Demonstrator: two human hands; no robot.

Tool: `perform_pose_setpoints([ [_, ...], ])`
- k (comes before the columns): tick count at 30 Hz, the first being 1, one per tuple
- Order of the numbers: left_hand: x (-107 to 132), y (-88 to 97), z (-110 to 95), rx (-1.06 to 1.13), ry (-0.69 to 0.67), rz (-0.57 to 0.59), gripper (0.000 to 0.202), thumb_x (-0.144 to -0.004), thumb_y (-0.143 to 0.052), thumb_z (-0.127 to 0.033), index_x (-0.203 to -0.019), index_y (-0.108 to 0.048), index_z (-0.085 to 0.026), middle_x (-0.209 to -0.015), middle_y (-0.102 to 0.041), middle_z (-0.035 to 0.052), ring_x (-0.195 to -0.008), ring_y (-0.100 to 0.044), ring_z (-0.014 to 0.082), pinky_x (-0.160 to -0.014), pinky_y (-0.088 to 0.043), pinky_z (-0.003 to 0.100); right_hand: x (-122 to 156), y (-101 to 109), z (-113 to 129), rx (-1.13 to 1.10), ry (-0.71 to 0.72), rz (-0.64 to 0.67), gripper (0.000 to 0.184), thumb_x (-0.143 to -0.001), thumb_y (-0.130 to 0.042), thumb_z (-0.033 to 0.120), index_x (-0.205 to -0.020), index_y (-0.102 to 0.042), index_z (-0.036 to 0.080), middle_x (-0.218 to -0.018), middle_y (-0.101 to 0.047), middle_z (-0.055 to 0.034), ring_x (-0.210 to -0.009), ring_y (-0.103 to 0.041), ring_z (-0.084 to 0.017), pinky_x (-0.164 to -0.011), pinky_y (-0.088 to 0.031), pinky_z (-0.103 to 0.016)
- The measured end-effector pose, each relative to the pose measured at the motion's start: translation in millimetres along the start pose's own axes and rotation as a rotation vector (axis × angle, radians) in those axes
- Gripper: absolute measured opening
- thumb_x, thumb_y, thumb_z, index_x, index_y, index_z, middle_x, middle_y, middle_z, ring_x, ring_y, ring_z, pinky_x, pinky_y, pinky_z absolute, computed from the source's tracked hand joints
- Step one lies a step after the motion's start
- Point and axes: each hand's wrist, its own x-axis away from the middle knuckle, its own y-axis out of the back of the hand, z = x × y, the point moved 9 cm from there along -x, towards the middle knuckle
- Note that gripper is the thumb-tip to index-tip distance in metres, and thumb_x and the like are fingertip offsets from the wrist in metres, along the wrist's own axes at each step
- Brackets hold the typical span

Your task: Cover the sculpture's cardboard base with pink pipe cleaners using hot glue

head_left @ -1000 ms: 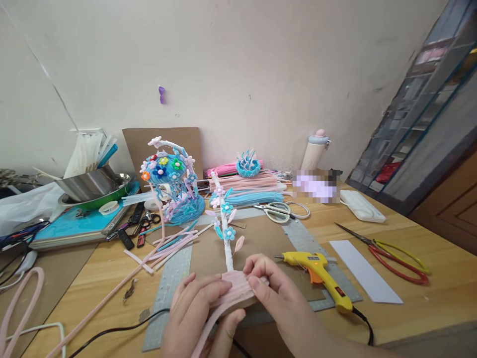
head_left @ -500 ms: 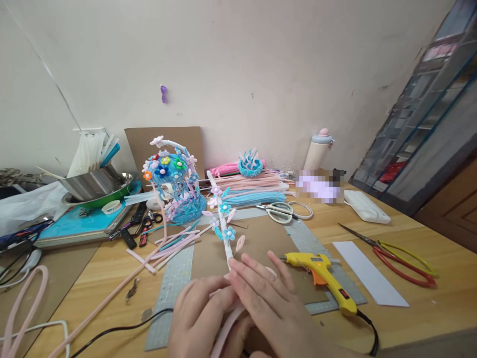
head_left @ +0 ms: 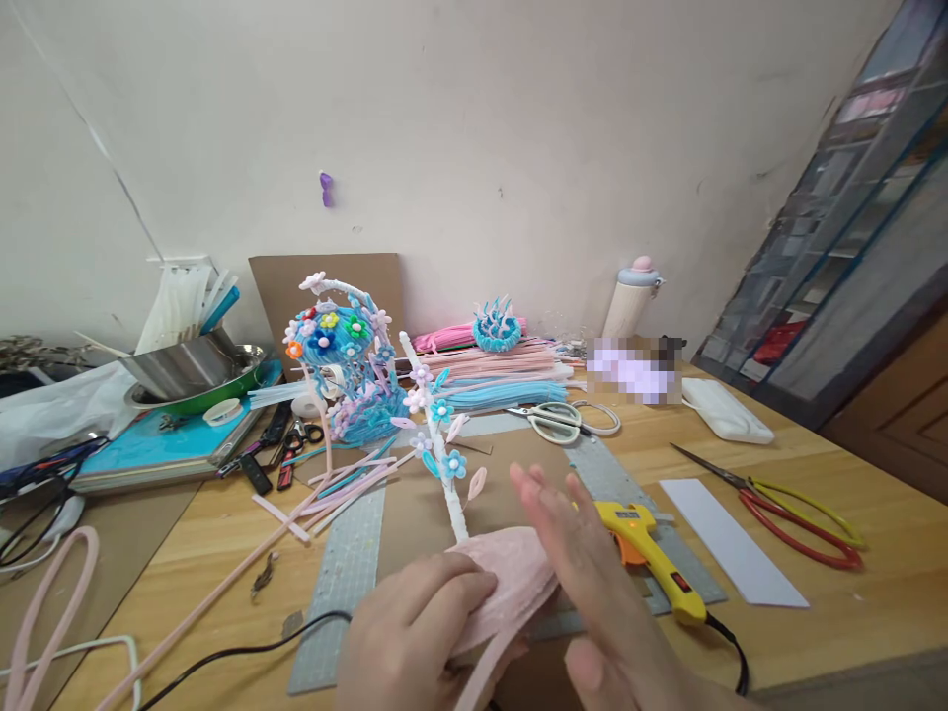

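Note:
My left hand (head_left: 422, 627) grips the left side of a round pink fuzzy base (head_left: 511, 573), apparently wound from pipe cleaner, with its thumb or finger pressed on top. From the base a white wrapped stem (head_left: 453, 504) rises, leaning left, with small pink and blue flowers (head_left: 442, 410) and leaves along it. A loose pink strip (head_left: 485, 671) hangs from the base's front edge. At the base's right side is my right hand (head_left: 599, 583), fingers stretched and slightly apart, holding nothing; whether it touches the rim I cannot tell.
A yellow hot glue gun (head_left: 656, 558) lies just right of my hands, beside a white strip (head_left: 733, 543) and red-and-yellow scissors (head_left: 785, 513). Behind stand a flower-covered blue lantern shape (head_left: 333, 346), pipe cleaner bundles (head_left: 504, 393) and pale-handled scissors (head_left: 557, 423). A black cord (head_left: 244, 652) crosses front left.
My right hand has lifted off the base's top and moved right, uncovering the pink surface. The flowered stem has tilted a little further left.

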Motion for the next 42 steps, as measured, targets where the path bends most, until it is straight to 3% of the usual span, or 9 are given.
perform_pose_setpoints([
  [2,-2,-2.4,-7,-0.023,-0.053,0.0,0.023,-0.098,-0.058,-0.044,-0.099,-0.068,-0.024,-0.089,-0.08,0.0035,-0.077,-0.079,0.0172,-0.063,-0.06,0.021,-8,5,-3,-0.021,-0.069,-0.002,0.064,-0.106,-0.015,0.056,-0.165,-0.009,0.031,-0.169,-0.029,-0.0038,-0.155,-0.027,-0.029,-0.128,-0.01,-0.057],
  [5,-3,-4.8,-15,-0.046,-0.114,0.017,0.023,-0.101,-0.051,-0.038,-0.099,-0.069,-0.023,-0.092,-0.081,0.0044,-0.08,-0.079,0.0167,-0.067,-0.061,0.021,-21,3,-8,-0.052,-0.139,0.044,0.054,-0.11,-0.024,0.038,-0.163,-0.018,0.029,-0.166,-0.036,-0.0051,-0.155,-0.029,-0.024,-0.128,-0.016,-0.054],
  [10,-3,-1.8,-15,-0.103,-0.136,-0.001,0.031,-0.099,-0.053,-0.047,-0.104,-0.068,-0.02,-0.096,-0.082,0.0065,-0.079,-0.08,0.0201,-0.064,-0.063,0.025,-31,-2,-13,-0.133,-0.232,0.093,0.041,-0.106,-0.038,0.03,-0.141,-0.058,0.022,-0.142,-0.066,-0.0104,-0.134,-0.058,-0.026,-0.112,-0.046,-0.046],
  [13,-4,-4.6,-12,-0.053,-0.118,0.018,0.021,-0.098,-0.052,-0.034,-0.1,-0.068,-0.022,-0.092,-0.083,0.0036,-0.077,-0.081,0.0192,-0.062,-0.063,0.024,-32,-3,-13,-0.181,-0.293,0.107,0.038,-0.105,-0.039,0.03,-0.128,-0.067,0.02,-0.122,-0.074,-0.0118,-0.115,-0.068,-0.026,-0.096,-0.055,-0.041],
  [18,-6,-7.5,-9,0.068,-0.081,0.007,0.015,-0.092,-0.059,-0.027,-0.101,-0.07,-0.021,-0.094,-0.083,0.0052,-0.08,-0.081,0.019,-0.069,-0.064,0.021,-28,-17,-22,-0.258,-0.457,0.198,0.037,-0.103,-0.04,0.031,-0.121,-0.071,0.02,-0.096,-0.078,-0.0083,-0.087,-0.073,-0.024,-0.072,-0.055,-0.035],
  [24,-4,-7.9,-3,0.125,-0.066,0.01,0.017,-0.09,-0.064,-0.025,-0.104,-0.072,-0.021,-0.094,-0.084,0.0045,-0.08,-0.081,0.0185,-0.073,-0.064,0.02,-31,-22,-22,-0.238,-0.441,0.223,0.036,-0.098,-0.042,0.023,-0.12,-0.07,0.02,-0.113,-0.078,-0.0096,-0.102,-0.072,-0.026,-0.084,-0.054,-0.038],
  [33,-8,-4.0,-5,0.118,-0.068,-0.053,0.019,-0.095,-0.062,-0.036,-0.1,-0.073,-0.02,-0.089,-0.084,0.004,-0.075,-0.081,0.0164,-0.07,-0.063,0.016,-39,-23,-15,-0.184,-0.374,0.277,0.039,-0.094,-0.038,0.016,-0.115,-0.072,0.017,-0.104,-0.078,-0.0114,-0.09,-0.073,-0.026,-0.075,-0.054,-0.037],
  [42,-4,-3.2,0,0.135,-0.041,-0.055,0.02,-0.091,-0.069,-0.037,-0.101,-0.074,-0.021,-0.091,-0.084,0.0047,-0.076,-0.081,0.018,-0.073,-0.063,0.017,-41,-24,-14,-0.171,-0.403,0.302,0.046,-0.098,-0.034,0.02,-0.13,-0.066,0.015,-0.116,-0.077,-0.0133,-0.098,-0.073,-0.028,-0.08,-0.055,-0.04],
])
